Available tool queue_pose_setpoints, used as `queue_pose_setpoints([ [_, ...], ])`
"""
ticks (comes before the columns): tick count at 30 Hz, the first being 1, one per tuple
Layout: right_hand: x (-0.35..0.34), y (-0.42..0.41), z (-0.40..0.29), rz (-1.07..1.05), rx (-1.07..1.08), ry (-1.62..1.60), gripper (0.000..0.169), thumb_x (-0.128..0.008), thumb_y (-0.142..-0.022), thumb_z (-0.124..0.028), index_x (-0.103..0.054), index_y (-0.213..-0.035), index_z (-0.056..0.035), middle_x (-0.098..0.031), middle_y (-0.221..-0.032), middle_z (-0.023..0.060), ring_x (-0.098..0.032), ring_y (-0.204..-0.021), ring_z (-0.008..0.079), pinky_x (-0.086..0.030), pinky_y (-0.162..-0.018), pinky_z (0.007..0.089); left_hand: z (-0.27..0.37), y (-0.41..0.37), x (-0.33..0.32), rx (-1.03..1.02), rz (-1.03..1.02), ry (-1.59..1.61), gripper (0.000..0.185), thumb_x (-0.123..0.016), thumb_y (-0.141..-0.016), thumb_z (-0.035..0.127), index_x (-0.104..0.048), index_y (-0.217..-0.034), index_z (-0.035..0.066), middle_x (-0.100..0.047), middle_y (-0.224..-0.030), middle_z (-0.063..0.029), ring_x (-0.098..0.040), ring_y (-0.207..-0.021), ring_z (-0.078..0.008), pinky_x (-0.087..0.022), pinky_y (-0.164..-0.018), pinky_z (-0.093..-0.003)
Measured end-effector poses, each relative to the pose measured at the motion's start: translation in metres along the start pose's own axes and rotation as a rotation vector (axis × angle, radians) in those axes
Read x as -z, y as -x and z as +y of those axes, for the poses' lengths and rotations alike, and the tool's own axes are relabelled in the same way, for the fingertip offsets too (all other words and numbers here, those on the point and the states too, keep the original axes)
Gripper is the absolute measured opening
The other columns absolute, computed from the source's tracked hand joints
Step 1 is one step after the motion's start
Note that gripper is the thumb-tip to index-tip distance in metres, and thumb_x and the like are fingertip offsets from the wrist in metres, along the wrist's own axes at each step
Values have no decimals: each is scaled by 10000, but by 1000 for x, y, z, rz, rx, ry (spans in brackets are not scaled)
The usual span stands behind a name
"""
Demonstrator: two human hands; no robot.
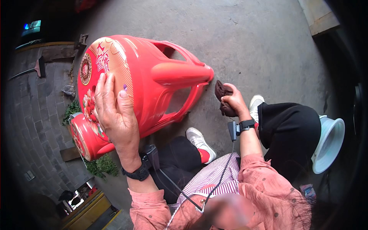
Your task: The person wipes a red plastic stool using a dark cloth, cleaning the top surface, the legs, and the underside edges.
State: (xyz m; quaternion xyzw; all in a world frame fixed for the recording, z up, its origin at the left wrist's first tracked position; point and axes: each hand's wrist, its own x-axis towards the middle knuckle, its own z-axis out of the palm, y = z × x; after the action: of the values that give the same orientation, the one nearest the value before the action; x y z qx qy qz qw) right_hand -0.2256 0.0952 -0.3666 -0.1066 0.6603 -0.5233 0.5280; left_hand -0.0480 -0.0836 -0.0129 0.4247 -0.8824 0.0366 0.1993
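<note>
A large red plastic stool [143, 66] lies tipped on its side in front of me. Its seat, printed with flowers and writing, faces left, and its legs point right. My left hand [118, 118] rests flat against the printed seat, with thumb and fingers apart and nothing held. In my right hand [235, 100] is a bunched dark brown cloth [225, 97], just off the end of one stool leg and apart from it. Below my left hand, partly behind the large stool, a smaller red stool [92, 136] with a similar printed top is visible.
A pale plastic bucket [330, 146] is beside my leg at the right. Green leafy plants [105, 166] lie at lower left, near a wooden board [70, 154]. A squeegee-like tool [38, 69] is at far left. Cables run from devices on both my wrists.
</note>
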Motion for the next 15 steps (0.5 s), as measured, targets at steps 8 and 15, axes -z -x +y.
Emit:
queue_pose_setpoints([
  [8,-41,-2,-32,19,7,573,536,-619,-762,-91,-611,-1281,-221,-698,-1146,192,-651,-1106,383,-523,-939,452,0,0,0,-5,-4,-18,379,-528,-1002,198,-605,-1325,15,-563,-1395,-171,-526,-1281,-346,-370,-1085,-453],
  [15,-24,-26,-77,-137,93,981,420,-584,-791,-112,-684,-1182,-229,-720,-1072,150,-673,-1039,351,-537,-859,447,-1,1,-3,18,22,53,389,-557,-979,198,-612,-1322,23,-563,-1396,-170,-537,-1272,-336,-368,-1081,-459],
])
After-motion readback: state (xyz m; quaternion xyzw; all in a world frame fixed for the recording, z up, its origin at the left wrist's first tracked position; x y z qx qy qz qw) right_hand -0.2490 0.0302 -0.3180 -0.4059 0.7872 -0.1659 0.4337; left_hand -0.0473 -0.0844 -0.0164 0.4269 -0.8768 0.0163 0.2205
